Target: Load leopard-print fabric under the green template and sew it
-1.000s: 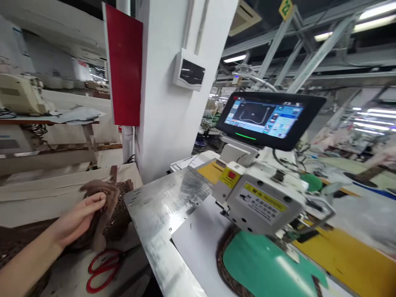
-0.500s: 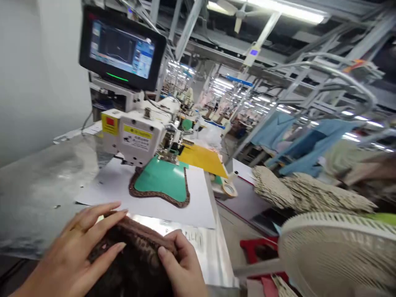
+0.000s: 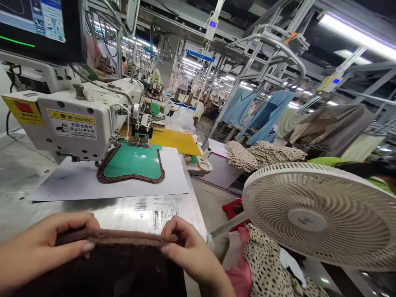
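Note:
My left hand (image 3: 66, 243) and my right hand (image 3: 182, 243) each pinch one end of the folded edge of a dark brown fabric piece (image 3: 123, 243), pulled straight between them at the front of the metal table. The rest of the fabric hangs dark below. Beyond it, a green template (image 3: 133, 165) edged with brown patterned fabric (image 3: 133, 178) lies on a white sheet (image 3: 170, 185), partly under the head of a white sewing machine (image 3: 74, 123).
A large white fan (image 3: 306, 218) stands at the right, before a person in green. Spotted fabric stacks (image 3: 269, 154) lie beyond it, with more spotted fabric (image 3: 266, 255) below. A tape roll (image 3: 205, 165) sits by a yellow sheet (image 3: 173, 140). The control screen (image 3: 34, 24) is upper left.
My left hand has gone from spread over the fabric to pinching its edge. The edge is now stretched straight between both hands. The view has swung right.

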Demonstrator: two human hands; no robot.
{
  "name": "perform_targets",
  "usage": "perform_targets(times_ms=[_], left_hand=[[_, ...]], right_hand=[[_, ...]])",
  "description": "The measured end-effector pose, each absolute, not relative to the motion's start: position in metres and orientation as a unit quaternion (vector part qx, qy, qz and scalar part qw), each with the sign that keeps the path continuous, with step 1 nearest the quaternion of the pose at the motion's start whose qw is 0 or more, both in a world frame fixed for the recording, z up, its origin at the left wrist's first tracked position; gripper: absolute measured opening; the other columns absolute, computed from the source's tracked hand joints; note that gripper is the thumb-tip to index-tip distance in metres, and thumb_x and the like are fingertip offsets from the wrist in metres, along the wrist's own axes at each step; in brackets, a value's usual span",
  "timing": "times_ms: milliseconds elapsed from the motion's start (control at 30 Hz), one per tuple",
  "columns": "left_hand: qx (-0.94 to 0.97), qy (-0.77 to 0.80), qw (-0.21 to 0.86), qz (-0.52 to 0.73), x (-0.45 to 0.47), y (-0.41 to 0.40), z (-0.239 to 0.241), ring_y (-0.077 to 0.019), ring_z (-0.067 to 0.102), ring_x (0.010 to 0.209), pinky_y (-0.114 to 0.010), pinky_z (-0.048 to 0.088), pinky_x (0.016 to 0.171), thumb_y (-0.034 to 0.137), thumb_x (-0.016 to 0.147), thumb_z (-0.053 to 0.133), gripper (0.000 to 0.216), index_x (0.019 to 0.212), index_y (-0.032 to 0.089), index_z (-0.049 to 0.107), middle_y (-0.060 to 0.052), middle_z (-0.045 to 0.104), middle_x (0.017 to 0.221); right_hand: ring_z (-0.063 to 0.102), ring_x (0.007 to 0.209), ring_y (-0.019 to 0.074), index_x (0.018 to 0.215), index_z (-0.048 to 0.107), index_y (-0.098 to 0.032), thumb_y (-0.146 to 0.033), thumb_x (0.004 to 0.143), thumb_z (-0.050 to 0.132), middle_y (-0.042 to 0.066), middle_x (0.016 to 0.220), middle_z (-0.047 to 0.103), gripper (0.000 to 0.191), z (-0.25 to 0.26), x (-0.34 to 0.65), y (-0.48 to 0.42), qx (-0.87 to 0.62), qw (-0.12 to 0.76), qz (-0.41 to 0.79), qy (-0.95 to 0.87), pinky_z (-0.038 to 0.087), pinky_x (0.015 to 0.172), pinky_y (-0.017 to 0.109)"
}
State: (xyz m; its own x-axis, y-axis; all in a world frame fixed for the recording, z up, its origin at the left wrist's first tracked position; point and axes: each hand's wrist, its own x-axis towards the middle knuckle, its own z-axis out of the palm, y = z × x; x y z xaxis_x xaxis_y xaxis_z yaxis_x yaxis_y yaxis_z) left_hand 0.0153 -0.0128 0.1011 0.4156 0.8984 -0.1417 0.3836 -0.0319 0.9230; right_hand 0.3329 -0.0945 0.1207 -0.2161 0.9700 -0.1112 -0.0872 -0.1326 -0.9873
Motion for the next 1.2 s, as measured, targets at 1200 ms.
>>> perform_targets(times_ms=[1200], left_hand=[[0.523,0.385,0.701,0.294,0.026,-0.054,0.112,-0.0207,0.068,0.092,-0.030,0.054,0.086,0.061,0.086,0.064,0.043,0.094,0.019,0.070,-0.004,0.074,0.092]], right_hand=[[0.045,0.071,0.0140,0.075,0.045,-0.022,-0.037,0.091,0.055,-0.003,0.073,0.051,0.024,0.132,0.268,-0.062,-0.481,0.195,0.457,-0.722,0.032,0.063,0.026]])
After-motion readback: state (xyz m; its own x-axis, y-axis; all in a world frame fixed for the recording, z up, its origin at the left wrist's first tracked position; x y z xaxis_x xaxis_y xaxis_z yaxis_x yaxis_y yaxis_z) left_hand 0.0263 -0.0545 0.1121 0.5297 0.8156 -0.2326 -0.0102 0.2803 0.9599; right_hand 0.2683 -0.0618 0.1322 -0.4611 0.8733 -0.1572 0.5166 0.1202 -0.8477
